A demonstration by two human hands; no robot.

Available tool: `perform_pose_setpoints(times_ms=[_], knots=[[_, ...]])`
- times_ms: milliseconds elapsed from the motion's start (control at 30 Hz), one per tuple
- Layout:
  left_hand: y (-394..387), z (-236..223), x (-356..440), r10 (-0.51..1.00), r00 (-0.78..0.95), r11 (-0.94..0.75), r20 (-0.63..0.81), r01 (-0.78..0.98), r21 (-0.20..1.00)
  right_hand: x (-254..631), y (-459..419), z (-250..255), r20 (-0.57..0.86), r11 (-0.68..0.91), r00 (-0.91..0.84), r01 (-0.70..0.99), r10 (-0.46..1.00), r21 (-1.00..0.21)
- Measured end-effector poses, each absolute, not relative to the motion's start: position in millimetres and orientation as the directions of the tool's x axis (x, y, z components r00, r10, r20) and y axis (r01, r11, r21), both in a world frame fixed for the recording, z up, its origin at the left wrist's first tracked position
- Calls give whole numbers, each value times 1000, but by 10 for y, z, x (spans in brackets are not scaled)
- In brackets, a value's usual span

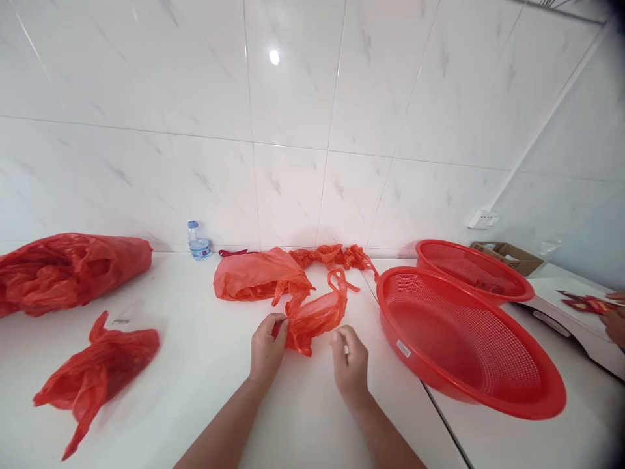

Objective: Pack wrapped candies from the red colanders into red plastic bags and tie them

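Observation:
A thin red plastic bag (317, 316), crumpled and with its handle loops spread, is in front of me over the white table. My left hand (268, 345) pinches its left edge between thumb and fingers. Just off the bag's lower right side, my right hand (350, 361) is closed with its fingers curled; whether anything is between the fingertips is hidden. Behind the bag lies a fuller, folded red plastic bag (258, 275), with a row of crumpled red bags (336, 256) along the wall.
Two red plastic baskets, a near one (454, 339) and a far one (473, 267), stand at right. At left are a big red bundle (73, 270) and a knotted red bag (105, 371). A water bottle (199, 244) stands by the wall. Another person's hand (616, 322) shows far right.

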State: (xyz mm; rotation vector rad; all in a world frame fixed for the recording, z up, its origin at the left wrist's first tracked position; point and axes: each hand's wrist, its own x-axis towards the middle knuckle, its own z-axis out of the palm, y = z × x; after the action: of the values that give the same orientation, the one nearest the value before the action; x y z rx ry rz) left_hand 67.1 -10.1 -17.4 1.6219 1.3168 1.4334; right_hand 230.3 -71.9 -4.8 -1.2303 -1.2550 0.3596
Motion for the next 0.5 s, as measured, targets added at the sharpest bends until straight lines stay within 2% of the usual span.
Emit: perform_pose_setpoints(times_ms=[67, 100, 200, 267, 367, 500], knots=[[-158, -133, 706, 928, -39, -351, 371, 250, 902, 2213, -744, 14, 622, 462, 179, 523, 763, -717], [-187, -105, 721, 932, -35, -347, 361, 211, 914, 2196, -732, 27, 627, 465, 121, 567, 770, -680], [-252, 6, 721, 956, -83, -283, 282, -1, 959, 2260, -665, -19, 524, 354, 58, 674, 850, -648], [-257, 86, 666, 968, -127, -235, 216, -161, 959, 2373, -648, -94, 456, 278, 66, 711, 888, -646], [-216, 180, 520, 973, -196, -188, 124, -356, 915, 2580, -705, -179, 429, 184, 158, 736, 889, -652], [-177, 252, 372, 981, -194, -109, 9, -512, 852, 2757, -896, -135, 370, 40, 271, 758, 889, -651]])
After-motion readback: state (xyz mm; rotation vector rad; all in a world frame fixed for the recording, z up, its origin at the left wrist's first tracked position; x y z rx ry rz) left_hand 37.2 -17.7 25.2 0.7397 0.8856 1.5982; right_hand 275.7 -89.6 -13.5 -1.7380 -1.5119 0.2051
